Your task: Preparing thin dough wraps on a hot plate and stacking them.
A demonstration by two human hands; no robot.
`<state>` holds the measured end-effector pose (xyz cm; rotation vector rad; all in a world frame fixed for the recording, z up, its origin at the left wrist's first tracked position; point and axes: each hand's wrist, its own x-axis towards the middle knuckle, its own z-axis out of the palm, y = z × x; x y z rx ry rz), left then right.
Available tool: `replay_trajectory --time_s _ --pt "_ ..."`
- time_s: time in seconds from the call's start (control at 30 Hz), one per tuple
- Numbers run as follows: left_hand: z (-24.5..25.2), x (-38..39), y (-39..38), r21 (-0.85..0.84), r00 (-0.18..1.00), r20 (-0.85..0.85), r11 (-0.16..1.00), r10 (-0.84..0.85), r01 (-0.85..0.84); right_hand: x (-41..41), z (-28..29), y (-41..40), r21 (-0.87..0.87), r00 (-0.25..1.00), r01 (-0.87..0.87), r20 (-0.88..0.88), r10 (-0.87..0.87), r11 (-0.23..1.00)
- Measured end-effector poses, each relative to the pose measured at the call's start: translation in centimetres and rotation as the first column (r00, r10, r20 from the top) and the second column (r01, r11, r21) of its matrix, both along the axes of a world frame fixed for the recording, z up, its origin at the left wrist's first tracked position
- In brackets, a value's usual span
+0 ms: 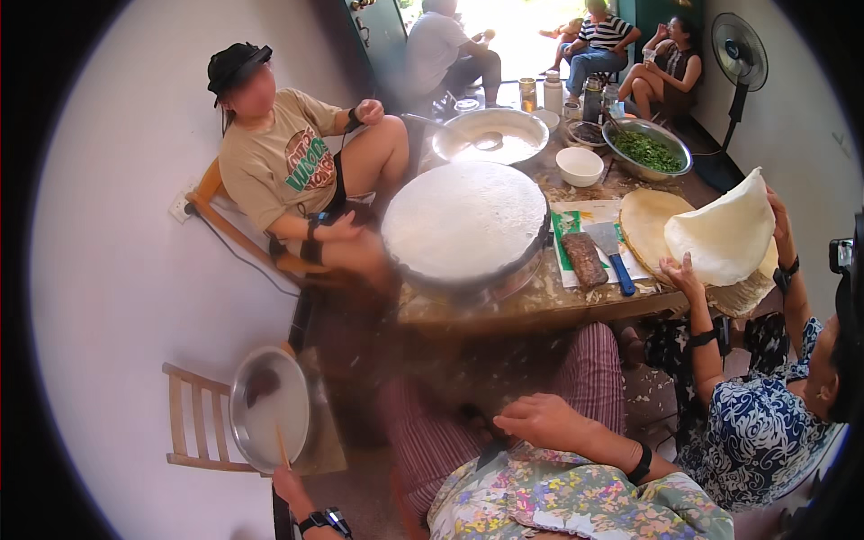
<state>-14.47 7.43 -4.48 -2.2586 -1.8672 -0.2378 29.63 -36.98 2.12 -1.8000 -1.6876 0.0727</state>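
My left hand [291, 487], low in the view, grips a thin wooden stick [282, 442]. The stick's far end reaches into white liquid in a steel basin [236, 398] on a wooden chair. Above my lap is my right hand [533, 420], its fingers bent and close together; the palm side is hidden. In front of me a round griddle [466, 283] stands on the table, covered by a pale sheet of batter [466, 219]. Right of it lie a dark brown block [584, 260] and a scraper with a blue handle [621, 273].
A co-worker's hands [685, 277] lift a thin flatbread [725, 233] above a flatbread stack [644, 219]. Another person [283, 148] sits at the left. Behind the griddle are a batter bowl [442, 145] with a ladle, a white bowl [580, 167] and chopped greens [644, 152].
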Motion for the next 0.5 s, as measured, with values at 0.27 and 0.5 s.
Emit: replay_trajectory --time_s 0.27,0.5 --pt "0.6 0.4 -0.6 -0.086 0.999 -0.02 0.995 0.041 -0.043 -0.9 -0.5 0.5 0.025 1.0 0.009 0.027 -0.01 1.0" --pt "-1.6 0.4 1.3 -0.065 0.999 0.031 0.998 -0.008 0.01 -2.3 -1.8 1.6 0.036 0.998 0.034 0.06 -0.036 0.999"
